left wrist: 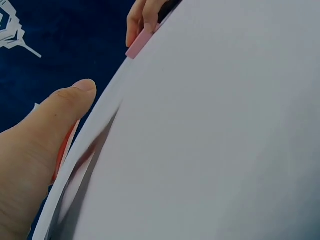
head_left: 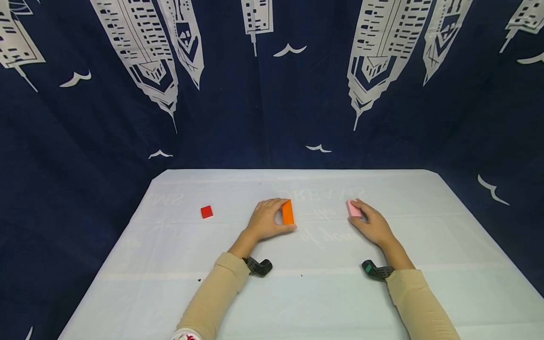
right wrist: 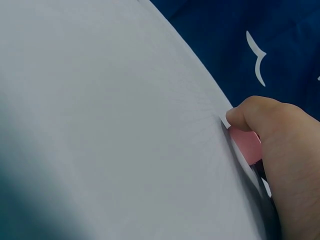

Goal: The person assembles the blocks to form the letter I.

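Note:
My left hand [head_left: 267, 219] curves round an orange rectangular block [head_left: 288, 212], fingertips at its far end and thumb at its near end. In the left wrist view the thumb covers most of that block, leaving an orange-red strip. Further right, a pink block [head_left: 353, 209] is pinched by my right hand [head_left: 376, 227], with the thumb along its near side and the fingers at its far side. From the right wrist, the thumb hides part of the pink block. A small red square block [head_left: 206, 211] lies left of my left hand, untouched.
A white cloth with faint lettering covers the table [head_left: 323, 293]. Behind it hangs a dark blue curtain [head_left: 272, 104] with white buildings and birds. Each wrist wears a dark strap with a small device. Tiny dark specks dot the near part of the cloth.

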### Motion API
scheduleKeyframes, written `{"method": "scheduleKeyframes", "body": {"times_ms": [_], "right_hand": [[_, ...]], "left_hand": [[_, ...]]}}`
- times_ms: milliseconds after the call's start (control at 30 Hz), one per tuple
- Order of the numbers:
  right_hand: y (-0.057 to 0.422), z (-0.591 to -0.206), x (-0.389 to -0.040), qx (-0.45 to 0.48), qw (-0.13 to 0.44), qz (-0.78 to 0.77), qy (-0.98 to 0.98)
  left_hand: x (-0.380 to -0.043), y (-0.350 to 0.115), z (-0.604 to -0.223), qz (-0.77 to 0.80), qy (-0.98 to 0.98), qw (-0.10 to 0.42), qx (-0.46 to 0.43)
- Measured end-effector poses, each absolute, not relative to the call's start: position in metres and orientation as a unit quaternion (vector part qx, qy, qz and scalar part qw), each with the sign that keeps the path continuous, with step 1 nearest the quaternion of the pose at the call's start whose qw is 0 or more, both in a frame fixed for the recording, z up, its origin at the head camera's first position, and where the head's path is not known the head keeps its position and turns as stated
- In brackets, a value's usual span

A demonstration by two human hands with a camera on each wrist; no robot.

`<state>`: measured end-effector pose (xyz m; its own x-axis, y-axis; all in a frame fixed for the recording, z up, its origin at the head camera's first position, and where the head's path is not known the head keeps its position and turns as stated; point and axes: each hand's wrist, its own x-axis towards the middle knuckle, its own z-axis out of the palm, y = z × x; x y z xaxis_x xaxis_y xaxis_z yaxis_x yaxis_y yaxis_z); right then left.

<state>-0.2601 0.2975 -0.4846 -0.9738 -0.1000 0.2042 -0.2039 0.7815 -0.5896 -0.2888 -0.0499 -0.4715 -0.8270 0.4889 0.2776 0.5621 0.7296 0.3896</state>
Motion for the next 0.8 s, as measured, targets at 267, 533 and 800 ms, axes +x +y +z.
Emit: {"method": "scheduleKeyframes", "body": {"times_ms": [267,533,800], "right_hand": [[0.297,-0.483,-0.259,0.079,0.081,0.32,-0.941],[0.296,-0.486,-0.261,0.083,0.09,0.328,-0.937],[0.297,-0.485,-0.261,0.078,0.082,0.326,-0.939]], "left_hand": [[-0.288,-0.049,-0.475,-0.221,-0.928,0.08,-0.289],[-0.289,-0.049,-0.48,-0.199,-0.934,0.074,-0.288],[-0.288,-0.049,-0.483,-0.208,-0.934,0.068,-0.283]]}}
